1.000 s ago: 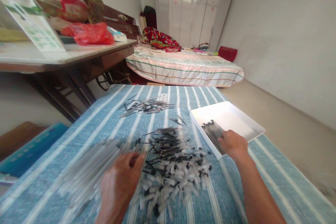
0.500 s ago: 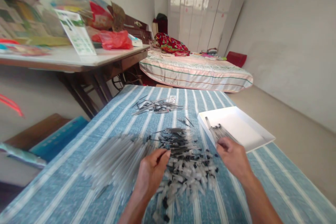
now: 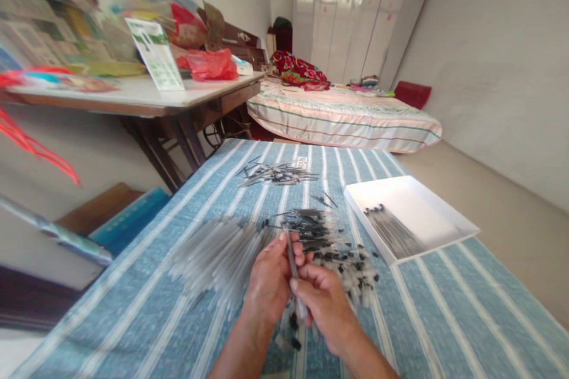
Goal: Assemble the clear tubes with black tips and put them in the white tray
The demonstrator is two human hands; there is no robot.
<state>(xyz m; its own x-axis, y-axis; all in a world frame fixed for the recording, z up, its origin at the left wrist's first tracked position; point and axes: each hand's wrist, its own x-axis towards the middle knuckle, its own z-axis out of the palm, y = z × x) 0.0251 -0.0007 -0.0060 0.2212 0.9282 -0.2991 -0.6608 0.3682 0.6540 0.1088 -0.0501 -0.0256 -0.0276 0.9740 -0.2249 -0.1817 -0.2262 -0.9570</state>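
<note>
Head view: pinching a slim pen [image 3: 291,260] between thumb and fingers of both left hand [image 3: 270,278] and right hand [image 3: 326,299], left of the white tray [image 3: 431,204]. Showing pale tubes [image 3: 216,254] farther left of that tray, dark refills [image 3: 309,226] and caps [image 3: 361,284] nearer it, dark-tipped pens [image 3: 393,231] inside.

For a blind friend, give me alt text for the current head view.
The left hand and right hand hold a pen over a blue-and-white striped cloth. Around them lie translucent pen barrels, dark refills and pale caps; at right, a white tray holds more pens.
</note>
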